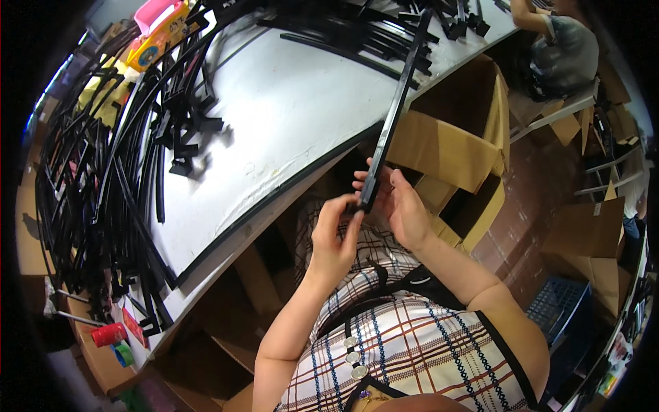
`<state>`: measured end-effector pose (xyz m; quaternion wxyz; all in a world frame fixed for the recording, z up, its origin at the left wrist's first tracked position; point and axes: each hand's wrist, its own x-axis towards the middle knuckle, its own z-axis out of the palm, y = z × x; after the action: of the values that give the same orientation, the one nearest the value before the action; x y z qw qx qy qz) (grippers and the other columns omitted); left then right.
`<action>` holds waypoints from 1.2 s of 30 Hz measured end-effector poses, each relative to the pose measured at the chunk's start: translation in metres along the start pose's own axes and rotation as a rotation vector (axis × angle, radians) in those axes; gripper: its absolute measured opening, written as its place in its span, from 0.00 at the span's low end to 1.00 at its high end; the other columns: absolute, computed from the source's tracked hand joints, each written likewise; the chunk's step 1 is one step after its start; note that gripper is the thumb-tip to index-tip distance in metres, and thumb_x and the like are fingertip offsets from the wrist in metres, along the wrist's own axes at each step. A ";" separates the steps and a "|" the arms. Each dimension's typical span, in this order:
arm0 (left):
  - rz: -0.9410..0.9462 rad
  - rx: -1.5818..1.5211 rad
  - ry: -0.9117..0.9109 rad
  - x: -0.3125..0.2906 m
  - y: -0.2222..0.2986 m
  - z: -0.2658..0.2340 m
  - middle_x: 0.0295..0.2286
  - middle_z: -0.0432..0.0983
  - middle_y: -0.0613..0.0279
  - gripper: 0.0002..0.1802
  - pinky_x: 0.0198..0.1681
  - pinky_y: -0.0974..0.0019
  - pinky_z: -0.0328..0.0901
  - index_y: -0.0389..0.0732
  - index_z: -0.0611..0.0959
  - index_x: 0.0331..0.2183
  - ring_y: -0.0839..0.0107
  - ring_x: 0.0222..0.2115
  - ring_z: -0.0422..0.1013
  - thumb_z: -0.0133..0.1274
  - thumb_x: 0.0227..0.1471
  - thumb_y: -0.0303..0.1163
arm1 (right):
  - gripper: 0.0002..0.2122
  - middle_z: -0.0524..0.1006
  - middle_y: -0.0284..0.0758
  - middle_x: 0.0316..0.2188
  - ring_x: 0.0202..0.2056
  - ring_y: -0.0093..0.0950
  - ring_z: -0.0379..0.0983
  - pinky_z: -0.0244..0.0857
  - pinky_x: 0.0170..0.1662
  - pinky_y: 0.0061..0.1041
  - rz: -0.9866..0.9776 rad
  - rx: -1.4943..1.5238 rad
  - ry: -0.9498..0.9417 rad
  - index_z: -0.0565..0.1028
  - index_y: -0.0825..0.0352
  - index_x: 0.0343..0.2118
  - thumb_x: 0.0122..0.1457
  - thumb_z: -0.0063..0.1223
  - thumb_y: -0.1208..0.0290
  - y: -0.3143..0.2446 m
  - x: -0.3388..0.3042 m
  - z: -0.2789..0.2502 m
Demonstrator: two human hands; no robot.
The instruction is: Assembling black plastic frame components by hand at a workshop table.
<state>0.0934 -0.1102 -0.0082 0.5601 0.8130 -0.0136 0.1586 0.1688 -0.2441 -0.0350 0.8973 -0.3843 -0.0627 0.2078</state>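
Note:
A long, straight black strip (393,113) slants up from my lap, its far end over the white table. My left hand (332,237) pinches the near end of the strip between thumb and fingers. My right hand (408,213) is beside it with the palm turned up and thumb apart. Its fingers reach behind the strip, which crosses in front of them, and are not closed round it. Whether a small part sits at the pinched end is hidden by my left fingers.
The white table (274,103) carries a large heap of black strips (89,178) at left and more strips (357,38) at the far side. An open cardboard box (446,147) stands right of the table. A blue crate (559,305) is lower right. Another person (563,55) sits far right.

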 end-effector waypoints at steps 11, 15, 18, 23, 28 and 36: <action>0.656 0.768 -0.019 -0.030 -0.001 -0.053 0.39 0.68 0.57 0.26 0.27 0.67 0.66 0.45 0.84 0.39 0.65 0.26 0.69 0.58 0.31 0.17 | 0.28 0.68 0.44 0.51 0.52 0.35 0.66 0.58 0.58 0.36 0.066 0.084 -0.268 0.51 0.67 0.62 0.64 0.41 0.57 -0.027 0.007 0.002; 0.663 0.795 -0.048 -0.037 -0.014 -0.040 0.40 0.67 0.59 0.30 0.27 0.68 0.65 0.50 0.82 0.42 0.67 0.25 0.66 0.55 0.32 0.16 | 0.30 0.67 0.40 0.51 0.50 0.31 0.67 0.61 0.55 0.32 0.122 0.135 -0.237 0.48 0.67 0.63 0.62 0.47 0.66 -0.005 0.015 0.005; 0.659 0.763 -0.058 -0.042 -0.024 -0.035 0.40 0.67 0.58 0.30 0.27 0.68 0.65 0.49 0.82 0.43 0.67 0.25 0.66 0.55 0.32 0.15 | 0.25 0.71 0.34 0.45 0.44 0.26 0.70 0.63 0.51 0.28 0.155 0.161 -0.190 0.55 0.66 0.60 0.62 0.46 0.69 0.007 0.022 0.007; 0.599 0.730 -0.118 -0.047 -0.024 -0.033 0.39 0.69 0.56 0.28 0.25 0.70 0.65 0.48 0.82 0.43 0.68 0.23 0.67 0.57 0.35 0.18 | 0.11 0.76 0.27 0.37 0.38 0.17 0.72 0.68 0.42 0.19 0.188 0.040 -0.036 0.73 0.64 0.46 0.60 0.51 0.71 0.015 0.028 0.004; 0.457 0.500 0.006 -0.052 -0.003 -0.038 0.37 0.74 0.53 0.24 0.24 0.71 0.68 0.45 0.81 0.43 0.67 0.25 0.73 0.64 0.38 0.25 | 0.10 0.76 0.28 0.37 0.37 0.18 0.73 0.70 0.41 0.20 0.196 0.015 -0.032 0.74 0.65 0.43 0.59 0.51 0.72 0.015 0.030 0.008; -0.012 0.340 0.158 -0.032 0.014 -0.057 0.36 0.71 0.53 0.21 0.40 0.66 0.66 0.37 0.74 0.47 0.63 0.36 0.71 0.54 0.49 0.24 | 0.11 0.76 0.30 0.37 0.37 0.21 0.74 0.71 0.41 0.23 0.174 0.019 -0.035 0.74 0.67 0.44 0.58 0.53 0.73 0.020 0.024 0.018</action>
<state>0.0466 -0.0684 0.0142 0.4151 0.8809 0.0621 0.2188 0.1791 -0.2094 -0.0378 0.8782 -0.3759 -0.0429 0.2924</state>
